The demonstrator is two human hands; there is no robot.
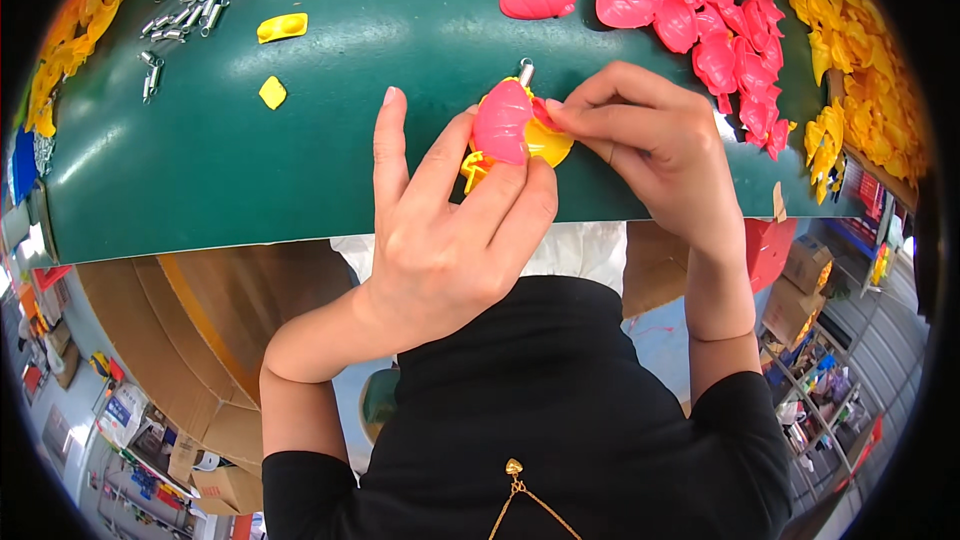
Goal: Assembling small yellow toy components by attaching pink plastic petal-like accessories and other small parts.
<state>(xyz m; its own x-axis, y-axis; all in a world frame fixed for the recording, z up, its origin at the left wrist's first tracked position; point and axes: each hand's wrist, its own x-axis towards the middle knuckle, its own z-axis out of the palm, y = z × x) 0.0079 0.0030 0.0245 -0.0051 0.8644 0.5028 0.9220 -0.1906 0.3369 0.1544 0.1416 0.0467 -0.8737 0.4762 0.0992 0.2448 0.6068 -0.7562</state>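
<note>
Both hands pinch one toy: left hand [440,240] grips pink shell half [502,122], right hand [650,135] presses yellow base [548,145], above green desk [300,160]

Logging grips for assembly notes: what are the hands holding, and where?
Both hands, left hand and right hand, pinch one pink-and-yellow toy piece at its edges.

So the surface [250,170] is covered in dark green, with even, bright light on it and a soft sheen. Under its near edge there's plain brown cardboard [190,330]. Left of and below that, a pale floor [80,410] with cardboard boxes [225,488] and colourful clutter. Right of the surface, more boxes [800,290] and a metal rack [825,400] on grey flooring.
</note>
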